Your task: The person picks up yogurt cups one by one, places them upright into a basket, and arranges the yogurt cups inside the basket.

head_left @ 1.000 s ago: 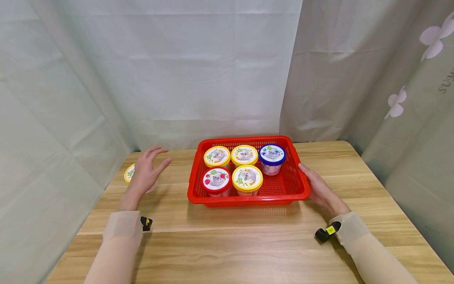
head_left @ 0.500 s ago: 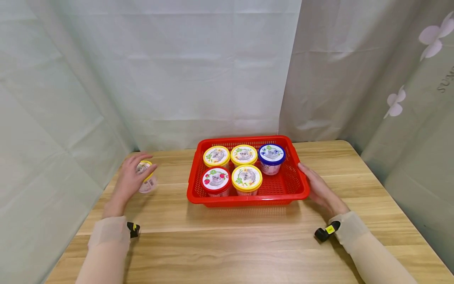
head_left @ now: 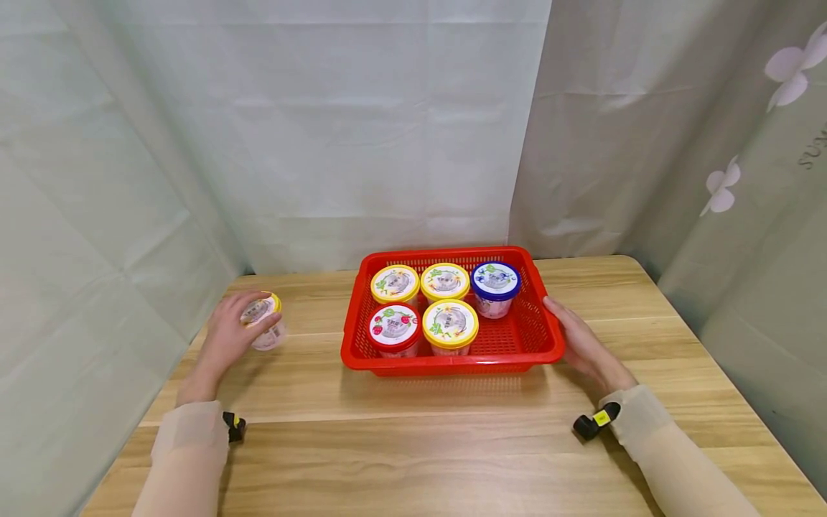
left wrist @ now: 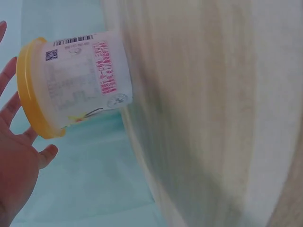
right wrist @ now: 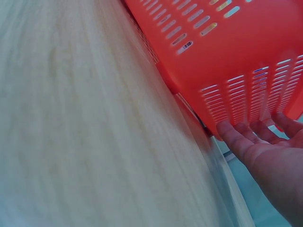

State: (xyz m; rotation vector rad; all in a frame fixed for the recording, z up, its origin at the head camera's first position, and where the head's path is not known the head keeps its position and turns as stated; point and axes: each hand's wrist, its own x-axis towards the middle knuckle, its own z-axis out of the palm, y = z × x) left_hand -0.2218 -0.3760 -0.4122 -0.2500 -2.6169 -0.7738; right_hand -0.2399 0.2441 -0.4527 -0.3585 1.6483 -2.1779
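Observation:
On the left of the table a clear plastic cup [head_left: 268, 336] with a yellow lid stands upright. My left hand [head_left: 227, 327] arches around its lid from the left, fingers behind it. The left wrist view shows these fingers [left wrist: 9, 111] spread behind the lid, and the thumb apart from it. My right hand [head_left: 584, 345] rests at the right side of a red plastic basket [head_left: 446, 366], straight fingers [right wrist: 234, 137] against its slotted wall. The basket holds several lidded cups: yellow-lidded ones [head_left: 450, 323], a red-lidded one [head_left: 394, 327] and a blue-lidded one [head_left: 496, 280].
The basket stands on a wooden table [head_left: 413, 452], toward its back edge. A pale curtain [head_left: 388, 129] hangs behind and on both sides. Inside the basket, its front right bottom [head_left: 500, 337] shows bare.
My left hand has moved left and down to the yellow-lidded cup, which it partly hid before. The right hand and the basket stay in place.

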